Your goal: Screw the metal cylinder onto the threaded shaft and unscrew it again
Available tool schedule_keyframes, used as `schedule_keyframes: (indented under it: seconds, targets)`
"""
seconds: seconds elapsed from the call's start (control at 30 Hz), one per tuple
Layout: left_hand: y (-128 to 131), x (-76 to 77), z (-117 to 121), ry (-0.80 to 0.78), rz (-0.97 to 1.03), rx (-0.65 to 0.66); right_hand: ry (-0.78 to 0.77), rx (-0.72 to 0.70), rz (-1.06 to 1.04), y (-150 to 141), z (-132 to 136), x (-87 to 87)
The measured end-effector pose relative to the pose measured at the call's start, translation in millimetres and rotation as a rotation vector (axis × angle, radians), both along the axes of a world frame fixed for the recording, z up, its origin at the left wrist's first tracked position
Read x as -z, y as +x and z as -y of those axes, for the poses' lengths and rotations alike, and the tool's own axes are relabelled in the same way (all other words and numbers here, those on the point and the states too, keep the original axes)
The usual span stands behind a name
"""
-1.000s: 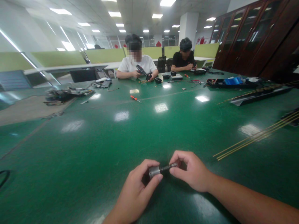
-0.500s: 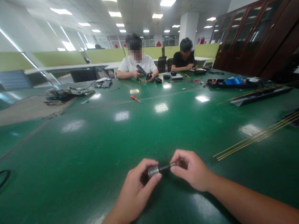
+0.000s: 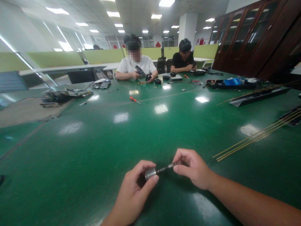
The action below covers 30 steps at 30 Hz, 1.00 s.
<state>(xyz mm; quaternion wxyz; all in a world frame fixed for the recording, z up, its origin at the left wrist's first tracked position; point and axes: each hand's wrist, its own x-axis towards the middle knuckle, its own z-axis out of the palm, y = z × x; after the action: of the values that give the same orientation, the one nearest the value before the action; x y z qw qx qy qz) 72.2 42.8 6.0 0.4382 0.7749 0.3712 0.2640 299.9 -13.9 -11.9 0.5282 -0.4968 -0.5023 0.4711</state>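
Note:
My left hand [image 3: 138, 185] grips a short silver metal cylinder [image 3: 150, 173] between thumb and fingers. From the cylinder's right end a thin dark shaft [image 3: 161, 170] points toward my right hand [image 3: 191, 169]. Pinched in the right fingertips is a slim metal piece with a spiral or ridged surface [image 3: 174, 164], in line with the shaft. Whether the shaft and the slim piece are joined or only touching, I cannot tell. Both hands are just above the green tabletop [image 3: 105, 144], and the right fingers partly cover the slim piece.
Thin brass-coloured rods [image 3: 249, 142] lie to the right. Farther off are an orange screwdriver [image 3: 134, 99], a black tray with blue material [image 3: 232, 82] and a heap of parts [image 3: 63, 95]. Across the table sit two people; one holds a power drill [image 3: 140, 70].
My hands have drawn slightly apart, the left one shifting left with the cylinder. More of the dark shaft and the slim piece shows between them. The view has shifted slightly.

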Motion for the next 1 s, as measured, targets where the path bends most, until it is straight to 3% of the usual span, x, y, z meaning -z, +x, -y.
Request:
schedule_keyframes:
  seconds: [0.27,0.43,0.57,0.73,1.0]
  targets:
    - [0,2.1,-1,-0.036,0.035,-0.026,-0.014,0.033,-0.143,5,-3,3.1]
    - [1,12.0,-7,-0.07,0.055,-0.2,0.051,0.164,-0.287,17,-13,6.8]
    - [2,14.1,-15,-0.176,0.182,-0.307,0.063,0.257,-0.424,24,-21,9.7]
    - [5,9.0,-20,-0.27,0.381,-0.351,0.068,0.245,-0.504,25,-26,12.2]
    - [-3,-1.0,-13,-0.195,0.193,-0.357,0.086,0.228,-0.524,22,-26,11.7]
